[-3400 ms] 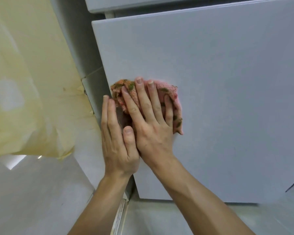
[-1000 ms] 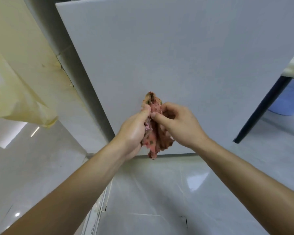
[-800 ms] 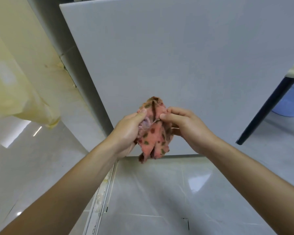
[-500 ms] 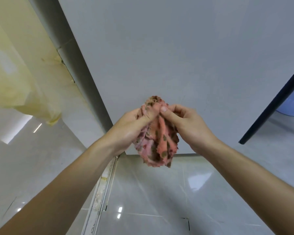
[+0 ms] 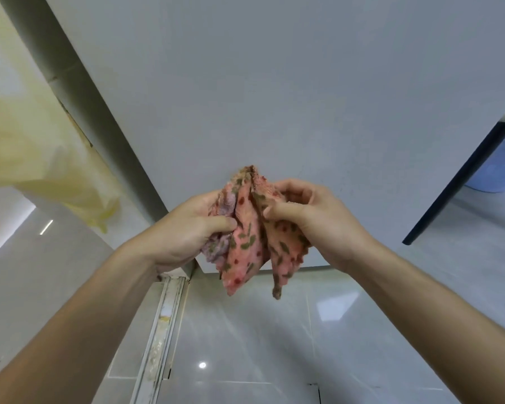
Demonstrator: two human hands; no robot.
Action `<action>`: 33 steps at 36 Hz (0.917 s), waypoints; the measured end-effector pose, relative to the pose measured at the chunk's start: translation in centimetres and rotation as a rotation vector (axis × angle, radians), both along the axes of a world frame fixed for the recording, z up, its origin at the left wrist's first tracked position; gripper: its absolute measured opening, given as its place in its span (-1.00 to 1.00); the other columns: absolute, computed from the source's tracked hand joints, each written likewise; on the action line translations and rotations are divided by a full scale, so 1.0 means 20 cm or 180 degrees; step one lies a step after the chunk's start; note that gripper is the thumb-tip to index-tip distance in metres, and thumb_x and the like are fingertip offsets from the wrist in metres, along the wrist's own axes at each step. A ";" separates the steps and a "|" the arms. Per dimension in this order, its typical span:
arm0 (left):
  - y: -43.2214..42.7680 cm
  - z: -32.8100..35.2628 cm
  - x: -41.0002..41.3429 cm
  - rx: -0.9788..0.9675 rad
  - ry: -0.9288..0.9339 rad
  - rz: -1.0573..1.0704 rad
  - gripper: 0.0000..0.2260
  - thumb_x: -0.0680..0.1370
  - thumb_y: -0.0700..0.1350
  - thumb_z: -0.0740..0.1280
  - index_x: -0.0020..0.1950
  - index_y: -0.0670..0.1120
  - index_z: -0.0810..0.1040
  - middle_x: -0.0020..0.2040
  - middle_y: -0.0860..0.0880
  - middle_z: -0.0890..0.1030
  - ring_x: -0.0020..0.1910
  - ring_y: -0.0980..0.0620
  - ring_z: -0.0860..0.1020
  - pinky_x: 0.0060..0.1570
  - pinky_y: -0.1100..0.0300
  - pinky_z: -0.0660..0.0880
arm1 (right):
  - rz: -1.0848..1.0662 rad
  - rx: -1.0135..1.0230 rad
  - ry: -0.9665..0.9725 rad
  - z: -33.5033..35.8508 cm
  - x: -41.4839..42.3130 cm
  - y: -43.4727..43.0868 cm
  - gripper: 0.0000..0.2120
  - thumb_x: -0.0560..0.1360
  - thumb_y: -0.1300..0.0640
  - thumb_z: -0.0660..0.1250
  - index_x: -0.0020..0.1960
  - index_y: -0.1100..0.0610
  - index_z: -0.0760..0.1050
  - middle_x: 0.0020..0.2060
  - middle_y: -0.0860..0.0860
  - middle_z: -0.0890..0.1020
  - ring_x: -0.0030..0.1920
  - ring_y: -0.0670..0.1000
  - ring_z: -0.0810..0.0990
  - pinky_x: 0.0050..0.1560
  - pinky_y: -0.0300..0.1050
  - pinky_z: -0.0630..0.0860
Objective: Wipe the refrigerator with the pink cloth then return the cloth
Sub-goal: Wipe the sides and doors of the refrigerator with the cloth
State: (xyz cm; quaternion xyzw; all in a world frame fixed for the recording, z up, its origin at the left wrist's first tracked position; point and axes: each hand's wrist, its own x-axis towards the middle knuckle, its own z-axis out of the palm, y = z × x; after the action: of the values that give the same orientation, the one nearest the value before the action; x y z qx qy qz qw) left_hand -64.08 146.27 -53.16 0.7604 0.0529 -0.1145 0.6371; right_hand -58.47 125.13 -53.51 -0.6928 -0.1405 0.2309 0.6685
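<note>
The pink cloth (image 5: 250, 237), patterned with green and red spots, hangs bunched in folds in front of the lower part of the grey refrigerator door (image 5: 274, 91). My left hand (image 5: 187, 228) grips its left side, thumb pressed into the fabric. My right hand (image 5: 312, 220) pinches its right side between thumb and curled fingers. The cloth is held off the door, its lower corners dangling over the floor.
A yellow curtain or sheet (image 5: 32, 141) hangs at the left. A metal door track (image 5: 161, 330) runs along the glossy tiled floor (image 5: 260, 345). A dark table leg (image 5: 449, 185) and a blue container (image 5: 496, 167) stand at the right.
Earlier both hands pressed the cloth flat on the door. Since then they lifted it off, and over the last second they have pulled it apart, spreading its folds wider.
</note>
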 end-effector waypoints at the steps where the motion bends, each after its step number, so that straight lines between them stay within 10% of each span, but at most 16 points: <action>1: 0.00 0.00 0.02 0.0201 -0.0011 0.0055 -0.75 0.61 -0.38 0.27 0.07 -0.10 0.66 0.01 -0.18 0.70 0.00 -0.21 0.66 0.14 -0.08 0.53 | -0.0100 -0.0047 -0.0072 0.00 0.01 0.00 -0.87 0.55 0.28 0.41 -0.03 0.09 0.70 -0.15 0.04 0.72 -0.19 -0.01 0.70 -0.25 -0.20 0.59; 7: 0.02 -0.01 0.06 0.1095 0.0002 0.0300 -0.91 0.61 -0.35 0.17 0.02 -0.36 0.44 -0.30 -0.07 0.39 -0.36 0.00 0.36 -0.35 0.14 0.24 | -0.0640 -0.0275 -0.0403 0.01 0.04 -0.01 -0.77 0.59 0.24 0.24 -0.13 0.22 0.65 -0.31 0.21 0.53 -0.34 0.12 0.43 -0.27 0.01 0.43; 14: 0.05 0.00 0.02 0.1049 0.0296 0.0134 -0.76 0.59 -0.37 0.14 -0.16 -0.15 0.52 -0.42 0.07 0.42 -0.52 0.15 0.37 -0.49 0.34 0.31 | -0.0487 -0.0622 -0.0892 0.09 0.13 -0.07 -0.82 0.56 0.23 0.32 -0.09 0.13 0.71 -0.09 0.26 0.72 -0.05 0.32 0.69 0.06 0.26 0.68; 20: 0.01 0.03 0.00 0.0371 0.0174 -0.0493 -0.71 0.61 -0.17 0.37 0.34 -0.05 0.59 -0.01 0.08 0.75 -0.05 0.13 0.72 -0.13 0.37 0.57 | 0.0198 -0.0594 -0.0988 0.18 0.14 -0.08 -0.94 0.55 0.12 0.49 -0.04 0.10 0.71 -0.13 0.04 0.77 -0.05 0.10 0.76 0.16 0.18 0.68; 24: -0.05 0.05 0.01 0.0382 0.0048 -0.0588 -0.65 0.51 -0.02 0.46 0.28 -0.04 0.65 0.14 -0.02 0.75 0.13 0.02 0.73 0.08 0.16 0.65 | 0.0540 -0.0745 -0.1062 0.24 0.14 -0.09 -0.58 0.39 -0.26 0.50 -0.06 0.11 0.69 -0.32 -0.07 0.65 -0.30 -0.07 0.61 -0.18 -0.18 0.57; 29: -0.02 0.08 0.00 0.0398 -0.0023 -0.0481 -0.48 0.32 0.37 0.60 0.06 0.01 0.78 0.08 -0.47 0.65 0.07 -0.51 0.64 0.18 -0.59 0.47 | 0.0546 -0.1053 -0.1287 0.26 0.15 -0.13 -0.74 0.54 -0.10 0.47 -0.10 0.09 0.69 -0.14 0.21 0.68 -0.09 0.22 0.67 0.01 0.15 0.65; 33: -0.01 0.13 0.00 0.0685 -0.0227 -0.0482 -0.77 0.54 0.22 0.38 -0.15 0.16 0.77 -0.32 -0.02 0.69 -0.37 -0.06 0.68 -0.40 0.03 0.65 | 0.0597 -0.1212 -0.1335 0.28 0.15 -0.17 -0.79 0.53 -0.08 0.49 -0.13 0.05 0.70 -0.31 0.00 0.65 -0.30 -0.11 0.60 -0.27 -0.25 0.50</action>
State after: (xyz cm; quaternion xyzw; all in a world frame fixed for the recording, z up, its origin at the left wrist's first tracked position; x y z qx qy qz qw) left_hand -63.98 146.07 -50.53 0.8297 -0.0154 -0.1288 0.5429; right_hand -55.53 121.72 -47.98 -0.8223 -0.2931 0.1657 0.4587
